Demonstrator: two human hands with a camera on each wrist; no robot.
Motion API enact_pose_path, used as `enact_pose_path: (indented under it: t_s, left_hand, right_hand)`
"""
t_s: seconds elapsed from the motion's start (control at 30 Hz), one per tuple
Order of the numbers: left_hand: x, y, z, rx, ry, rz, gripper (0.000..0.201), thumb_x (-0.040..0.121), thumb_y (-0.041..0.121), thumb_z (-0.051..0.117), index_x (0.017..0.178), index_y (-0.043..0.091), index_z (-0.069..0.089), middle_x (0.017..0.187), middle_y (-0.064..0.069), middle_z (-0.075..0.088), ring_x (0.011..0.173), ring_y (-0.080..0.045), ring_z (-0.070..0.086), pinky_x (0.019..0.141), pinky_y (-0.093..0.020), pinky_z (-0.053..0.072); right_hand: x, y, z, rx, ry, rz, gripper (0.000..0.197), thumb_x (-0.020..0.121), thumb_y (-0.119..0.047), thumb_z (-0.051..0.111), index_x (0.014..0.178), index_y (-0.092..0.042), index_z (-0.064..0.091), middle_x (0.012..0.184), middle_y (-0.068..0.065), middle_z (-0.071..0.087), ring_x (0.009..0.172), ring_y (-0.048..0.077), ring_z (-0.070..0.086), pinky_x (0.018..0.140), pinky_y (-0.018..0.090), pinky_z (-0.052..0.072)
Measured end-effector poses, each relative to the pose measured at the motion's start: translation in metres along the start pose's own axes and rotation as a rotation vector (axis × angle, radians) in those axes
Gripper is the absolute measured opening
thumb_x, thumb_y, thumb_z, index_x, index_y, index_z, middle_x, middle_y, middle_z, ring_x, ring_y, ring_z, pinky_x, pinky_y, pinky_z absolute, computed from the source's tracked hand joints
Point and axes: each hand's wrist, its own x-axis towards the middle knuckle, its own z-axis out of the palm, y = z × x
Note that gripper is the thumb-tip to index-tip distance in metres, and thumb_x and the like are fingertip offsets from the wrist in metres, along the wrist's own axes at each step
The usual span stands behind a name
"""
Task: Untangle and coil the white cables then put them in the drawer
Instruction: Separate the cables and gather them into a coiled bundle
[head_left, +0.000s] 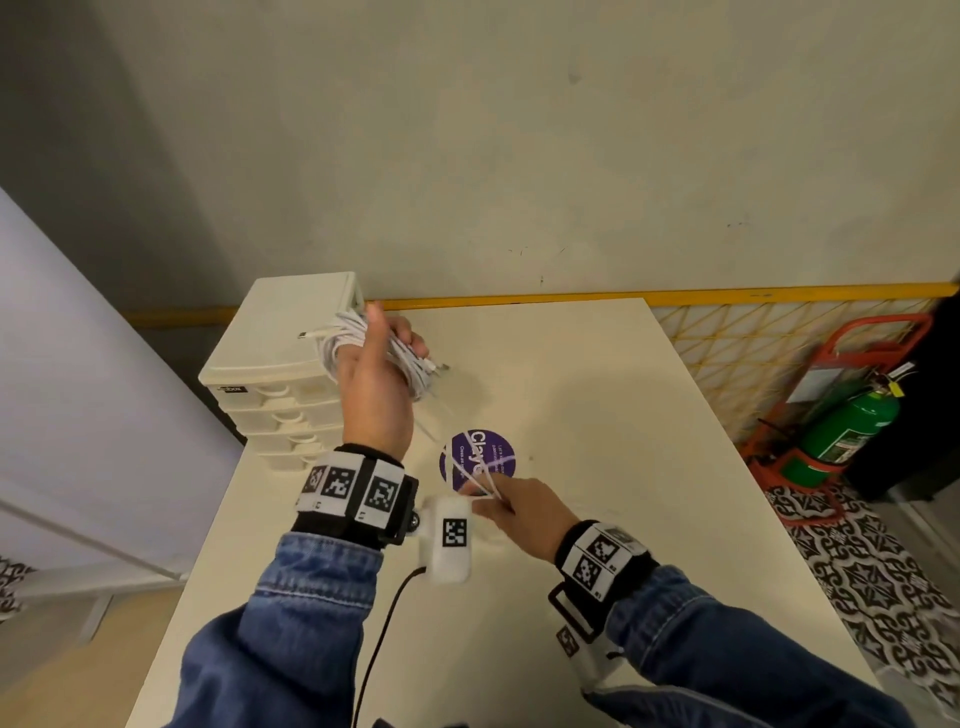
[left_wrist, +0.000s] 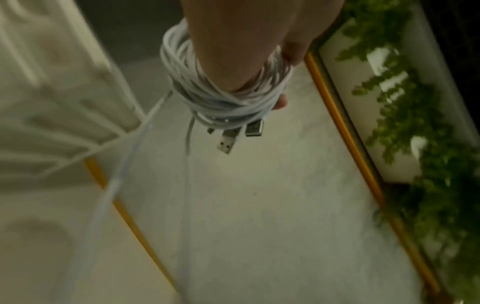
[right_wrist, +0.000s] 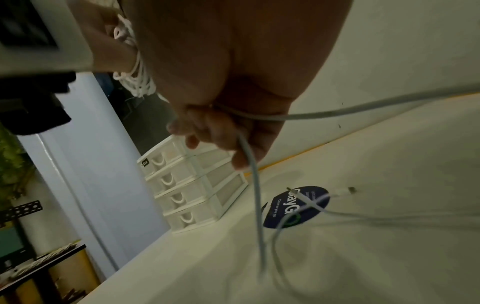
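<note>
Your left hand (head_left: 375, 382) is holding up a fat bundle of white cables (left_wrist: 207, 98) looped around the fingers, which are curling over the loops, with a couple of USB plugs (left_wrist: 225, 143) dangling off the bottom, right beside the top of the little white drawer unit (head_left: 275, 364). Your right hand (head_left: 519, 506) is sitting lower and nearer to you, pinching the loose strands (right_wrist: 255, 185) between thumb and curled fingers. Those strands are trailing across the white table (head_left: 597, 415) and crossing over the round purple sticker (head_left: 478, 460), and all four drawers are looking closed.
</note>
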Motion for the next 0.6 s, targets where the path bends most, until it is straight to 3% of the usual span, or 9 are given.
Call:
enact_pose_path:
  t_s: [0.1, 0.2, 0.27, 0.33, 0.4, 0.5, 0.6]
  left_hand:
    - [-0.004, -0.007, -0.014, 0.363, 0.034, 0.161, 0.022, 0.099, 0.027, 0.045, 0.11, 0.008, 0.044, 0.075, -0.003, 0.051, 0.066, -0.012, 0.052, 0.063, -0.025, 0.045]
    - [-0.013, -0.017, -0.023, 0.647, 0.07, 0.219, 0.012, 0.099, 0.017, 0.047, 0.11, 0.013, 0.046, 0.08, -0.003, 0.054, 0.077, 0.0, 0.053, 0.086, -0.016, 0.042]
    - [-0.014, -0.029, -0.035, 0.774, 0.055, 0.195, 0.02, 0.097, 0.018, 0.051, 0.108, 0.002, 0.053, 0.082, -0.009, 0.054, 0.075, -0.003, 0.053, 0.08, -0.01, 0.042]
    - [-0.011, -0.043, -0.05, 0.91, -0.028, 0.106, 0.041, 0.094, 0.029, 0.056, 0.088, -0.011, 0.054, 0.068, -0.012, 0.049, 0.058, -0.013, 0.048, 0.064, -0.019, 0.043]
    - [-0.014, -0.053, -0.059, 1.048, -0.187, -0.003, 0.051, 0.088, 0.045, 0.058, 0.069, -0.001, 0.048, 0.056, -0.007, 0.044, 0.049, -0.016, 0.043, 0.054, -0.031, 0.037]
    - [-0.029, -0.056, -0.051, 0.934, -0.383, -0.265, 0.055, 0.082, 0.063, 0.054, 0.068, 0.009, 0.05, 0.055, -0.004, 0.052, 0.047, -0.015, 0.049, 0.05, -0.028, 0.039]
    - [-0.042, -0.052, -0.035, 0.714, -0.57, -0.498, 0.062, 0.087, 0.066, 0.039, 0.068, 0.008, 0.053, 0.05, -0.006, 0.048, 0.042, -0.017, 0.042, 0.046, -0.023, 0.038]
  right_hand:
    - [0.0, -0.005, -0.003, 0.048, 0.056, -0.041, 0.024, 0.092, -0.036, 0.051, 0.11, -0.026, 0.062, 0.079, -0.024, 0.057, 0.069, -0.003, 0.049, 0.069, 0.017, 0.035]
    - [0.0, -0.01, -0.01, 0.049, 0.138, -0.13, 0.023, 0.086, -0.042, 0.058, 0.105, -0.032, 0.067, 0.089, -0.01, 0.072, 0.072, 0.001, 0.058, 0.072, 0.018, 0.042]
    - [0.0, -0.015, -0.017, 0.054, 0.179, -0.192, 0.023, 0.085, -0.041, 0.06, 0.101, -0.03, 0.07, 0.092, -0.007, 0.073, 0.08, 0.004, 0.063, 0.074, 0.019, 0.046]
    - [0.002, -0.022, -0.026, 0.033, 0.248, -0.271, 0.023, 0.085, -0.04, 0.06, 0.096, -0.023, 0.072, 0.08, -0.004, 0.072, 0.073, 0.008, 0.061, 0.068, 0.022, 0.046]
    - [0.004, -0.026, -0.037, 0.053, 0.349, -0.356, 0.023, 0.086, -0.037, 0.057, 0.093, -0.021, 0.072, 0.083, -0.004, 0.072, 0.074, 0.007, 0.061, 0.069, 0.022, 0.049]
    - [0.006, -0.025, -0.058, 0.076, 0.43, -0.379, 0.019, 0.084, -0.038, 0.056, 0.097, -0.031, 0.068, 0.09, -0.014, 0.069, 0.081, 0.0, 0.061, 0.072, 0.017, 0.049]
    - [0.01, -0.013, -0.07, 0.06, 0.455, -0.341, 0.018, 0.084, -0.03, 0.063, 0.1, -0.033, 0.071, 0.066, -0.016, 0.053, 0.066, 0.0, 0.052, 0.063, 0.017, 0.041]
